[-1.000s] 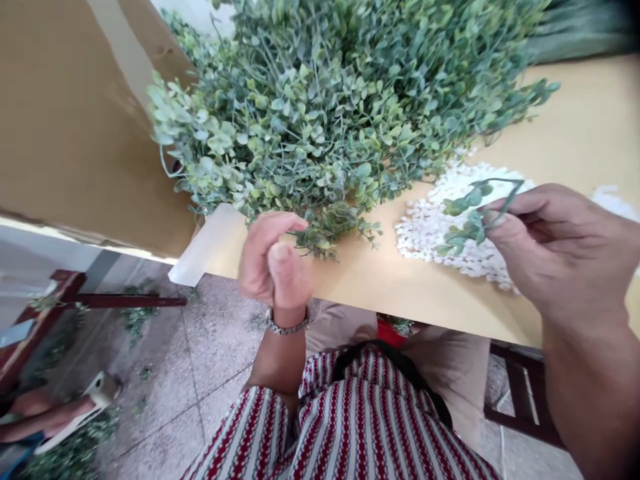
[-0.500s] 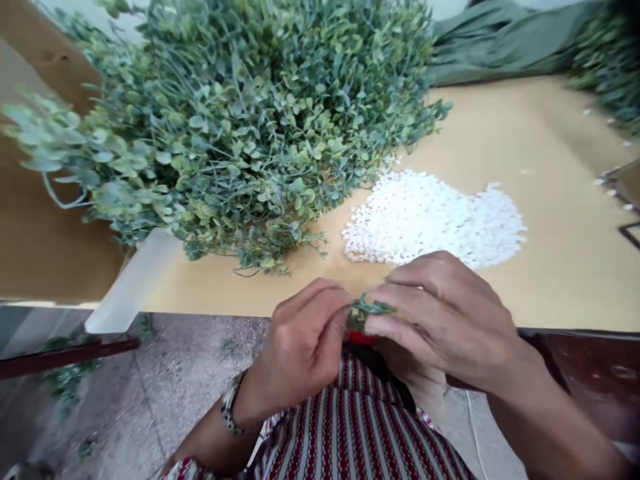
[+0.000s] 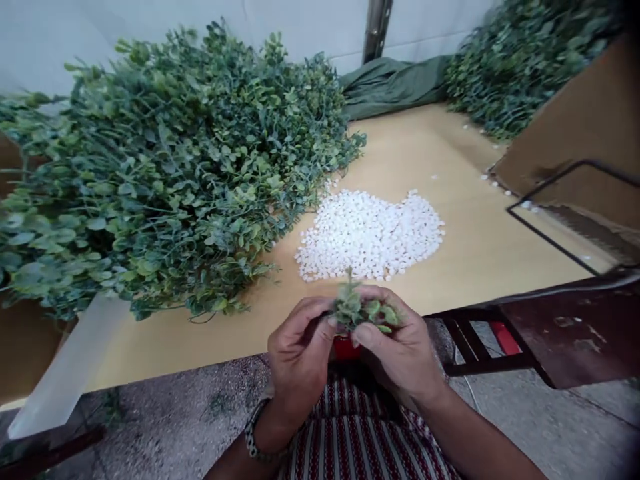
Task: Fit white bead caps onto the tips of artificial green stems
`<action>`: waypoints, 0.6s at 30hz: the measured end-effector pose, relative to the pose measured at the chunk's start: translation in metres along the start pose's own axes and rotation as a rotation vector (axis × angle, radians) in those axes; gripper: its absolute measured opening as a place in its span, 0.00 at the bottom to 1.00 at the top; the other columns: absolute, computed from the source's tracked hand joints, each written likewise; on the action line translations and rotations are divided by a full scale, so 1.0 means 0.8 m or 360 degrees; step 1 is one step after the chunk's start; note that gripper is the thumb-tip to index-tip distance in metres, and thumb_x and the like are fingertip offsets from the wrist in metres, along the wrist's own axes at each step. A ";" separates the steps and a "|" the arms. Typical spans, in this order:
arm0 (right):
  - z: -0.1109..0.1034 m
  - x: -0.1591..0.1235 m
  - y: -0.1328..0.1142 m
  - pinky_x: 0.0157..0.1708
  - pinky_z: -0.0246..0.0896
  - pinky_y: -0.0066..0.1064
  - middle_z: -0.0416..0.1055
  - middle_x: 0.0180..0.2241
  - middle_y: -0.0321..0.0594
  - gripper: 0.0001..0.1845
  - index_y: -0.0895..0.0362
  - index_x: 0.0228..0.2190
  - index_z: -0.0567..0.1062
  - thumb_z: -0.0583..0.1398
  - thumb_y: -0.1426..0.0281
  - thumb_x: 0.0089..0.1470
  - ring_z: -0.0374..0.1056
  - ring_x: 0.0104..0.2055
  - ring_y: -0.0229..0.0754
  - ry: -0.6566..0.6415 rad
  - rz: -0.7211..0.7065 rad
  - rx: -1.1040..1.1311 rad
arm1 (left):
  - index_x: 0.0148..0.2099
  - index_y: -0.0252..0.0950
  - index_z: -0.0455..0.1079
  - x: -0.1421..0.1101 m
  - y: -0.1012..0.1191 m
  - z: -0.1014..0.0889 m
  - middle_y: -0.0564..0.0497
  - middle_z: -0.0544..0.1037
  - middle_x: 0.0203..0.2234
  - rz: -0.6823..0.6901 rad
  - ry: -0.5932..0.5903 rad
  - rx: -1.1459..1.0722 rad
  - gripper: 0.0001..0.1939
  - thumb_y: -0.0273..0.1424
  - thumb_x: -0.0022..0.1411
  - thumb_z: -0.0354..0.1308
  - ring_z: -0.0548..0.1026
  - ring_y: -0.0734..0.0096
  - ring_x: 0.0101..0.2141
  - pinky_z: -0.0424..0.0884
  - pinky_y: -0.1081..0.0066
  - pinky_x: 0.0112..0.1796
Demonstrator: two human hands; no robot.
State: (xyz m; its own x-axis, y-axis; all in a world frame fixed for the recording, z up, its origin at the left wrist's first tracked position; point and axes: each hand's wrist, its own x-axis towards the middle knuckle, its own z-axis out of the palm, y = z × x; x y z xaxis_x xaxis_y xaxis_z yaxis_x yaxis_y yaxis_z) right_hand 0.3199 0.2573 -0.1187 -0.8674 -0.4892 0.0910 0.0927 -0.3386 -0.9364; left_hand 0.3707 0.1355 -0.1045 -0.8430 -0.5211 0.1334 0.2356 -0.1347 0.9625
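Observation:
Close to my body, just past the table's near edge, both my hands hold one small sprig of artificial greenery (image 3: 350, 303) between them. My left hand (image 3: 303, 347) is closed, its thumb and fingertips pinching the sprig from the left. My right hand (image 3: 395, 350) is closed round the sprig's other side, thumb on top, leaves poking out between the fingers. What lies beneath the leaves is hidden by my fingers. Beyond my hands a spread heap of small white plastic pieces (image 3: 370, 230) lies on the table (image 3: 240, 340).
A large pile of artificial leafy stems (image 3: 190, 167) covers the table's left side. Further greenery (image 3: 530, 60) and a cardboard box (image 3: 585, 133) with a black wire frame (image 3: 550, 243) stand right. Green cloth (image 3: 395, 87) lies at the back. A dark red stool (image 3: 575, 333) stands below right.
My view has swung to the right and up. The sprig has turned so more leaves show, and my right hand has moved lower, its thumb now over the leaves.

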 end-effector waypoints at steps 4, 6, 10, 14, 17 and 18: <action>-0.008 0.011 -0.011 0.37 0.67 0.26 0.73 0.35 0.36 0.09 0.52 0.38 0.74 0.63 0.69 0.52 0.71 0.36 0.36 -0.0080 -0.0131 -0.0295 | 0.53 0.44 0.71 0.003 0.020 -0.008 0.50 0.77 0.47 -0.0217 -0.0493 0.0207 0.21 0.24 0.57 0.61 0.74 0.68 0.47 0.70 0.77 0.46; -0.015 0.015 -0.017 0.38 0.67 0.27 0.74 0.34 0.37 0.08 0.54 0.36 0.74 0.63 0.68 0.52 0.70 0.37 0.38 -0.0224 -0.0217 -0.0504 | 0.54 0.43 0.70 0.012 0.032 -0.009 0.49 0.76 0.48 -0.0316 -0.0684 0.0231 0.21 0.27 0.57 0.61 0.74 0.65 0.47 0.70 0.75 0.46; -0.023 0.018 -0.024 0.38 0.67 0.26 0.74 0.33 0.38 0.07 0.56 0.36 0.75 0.61 0.68 0.54 0.71 0.35 0.37 -0.0389 -0.0281 -0.0615 | 0.44 0.42 0.76 0.021 0.034 0.005 0.50 0.76 0.42 -0.0382 -0.0672 0.0214 0.14 0.27 0.54 0.63 0.74 0.67 0.44 0.69 0.74 0.46; -0.024 0.017 -0.022 0.41 0.68 0.28 0.76 0.36 0.38 0.09 0.55 0.39 0.76 0.60 0.67 0.56 0.72 0.38 0.37 -0.0416 -0.0182 -0.0544 | 0.41 0.45 0.79 0.010 0.016 0.021 0.52 0.74 0.41 -0.0438 -0.0484 -0.0077 0.11 0.27 0.55 0.62 0.72 0.70 0.44 0.69 0.75 0.46; -0.020 0.016 -0.017 0.44 0.68 0.31 0.77 0.40 0.38 0.11 0.54 0.40 0.76 0.60 0.65 0.55 0.73 0.42 0.39 -0.0412 -0.0120 -0.0457 | 0.37 0.43 0.80 0.002 0.009 0.026 0.51 0.73 0.42 -0.0494 -0.0397 -0.0151 0.10 0.25 0.53 0.62 0.71 0.69 0.45 0.69 0.74 0.46; -0.019 0.016 -0.016 0.45 0.68 0.32 0.77 0.40 0.38 0.11 0.54 0.41 0.77 0.60 0.66 0.55 0.73 0.42 0.39 -0.0416 -0.0117 -0.0451 | 0.36 0.43 0.80 0.001 0.009 0.027 0.51 0.73 0.42 -0.0511 -0.0395 -0.0147 0.10 0.24 0.52 0.63 0.71 0.69 0.45 0.69 0.74 0.46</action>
State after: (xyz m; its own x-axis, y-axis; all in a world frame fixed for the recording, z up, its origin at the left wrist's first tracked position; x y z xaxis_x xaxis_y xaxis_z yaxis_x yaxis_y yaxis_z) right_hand 0.3000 0.2672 -0.1106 -0.7098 -0.6723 0.2103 -0.1356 -0.1627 -0.9773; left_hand 0.3610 0.1521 -0.0922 -0.9690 -0.2230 -0.1066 -0.0257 -0.3381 0.9407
